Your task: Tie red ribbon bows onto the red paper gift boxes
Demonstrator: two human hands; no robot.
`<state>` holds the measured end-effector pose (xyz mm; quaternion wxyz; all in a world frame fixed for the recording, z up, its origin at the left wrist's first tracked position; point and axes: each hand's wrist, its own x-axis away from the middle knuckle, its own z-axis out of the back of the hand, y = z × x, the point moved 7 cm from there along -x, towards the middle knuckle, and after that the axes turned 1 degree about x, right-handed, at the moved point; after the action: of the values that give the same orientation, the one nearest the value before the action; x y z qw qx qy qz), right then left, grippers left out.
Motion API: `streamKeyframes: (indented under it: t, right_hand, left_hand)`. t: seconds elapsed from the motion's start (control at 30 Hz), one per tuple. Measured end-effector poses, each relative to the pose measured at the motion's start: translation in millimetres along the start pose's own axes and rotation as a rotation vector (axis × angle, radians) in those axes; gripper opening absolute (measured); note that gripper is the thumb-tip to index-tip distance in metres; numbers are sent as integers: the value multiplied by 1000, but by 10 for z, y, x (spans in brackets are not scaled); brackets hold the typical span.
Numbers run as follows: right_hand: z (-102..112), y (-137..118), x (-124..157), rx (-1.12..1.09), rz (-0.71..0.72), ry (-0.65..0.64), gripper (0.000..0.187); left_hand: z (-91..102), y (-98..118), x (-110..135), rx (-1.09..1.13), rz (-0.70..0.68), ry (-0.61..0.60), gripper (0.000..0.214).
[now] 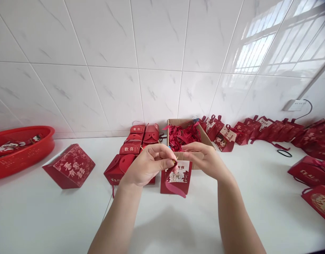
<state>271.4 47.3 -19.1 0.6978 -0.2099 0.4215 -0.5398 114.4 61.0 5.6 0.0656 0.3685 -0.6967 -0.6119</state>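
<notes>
"Head view: what is your left hand point(154, 164) doing?"

"I'm pinching a red ribbon point(175, 189) between thumb and fingers, in front of the carton point(206, 137); one end hangs loose."

"And your right hand point(206, 160)?"

"I hold it open at the carton's front, fingers stretched toward my left."

"Where's the picture box point(186, 185)?"

"Also before the carton, below my left fingertips; I can't tell if they touch. Small boxes point(129, 148) sit left of the carton, gift bags point(241, 133) right."
</notes>
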Motion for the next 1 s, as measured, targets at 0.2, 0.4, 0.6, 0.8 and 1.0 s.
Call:
streamKeyframes:
  t: [0.2, 0.4, 0.6, 0.8, 1.0]
  right_hand:
    - [-27, -481, 206, -480, 253, 26, 22]
    - [-52, -589, 253, -430, 288, 65, 12]
    - [3, -619, 277, -402, 341, 166, 3]
    - [31, -687, 329, -289, 381, 320, 6]
    - [61, -635, 276, -258, 395, 243, 4]
  left_hand:
    - [-83, -98, -29, 24, 91, -40, 12]
    - [-73, -111, -43, 5, 100, -6, 9]
    - [-81, -74, -38, -31, 62, -2, 4]
    - [-35, -31, -40, -180, -19, 90, 4]
    - [27, 66, 22, -317, -47, 60, 6]
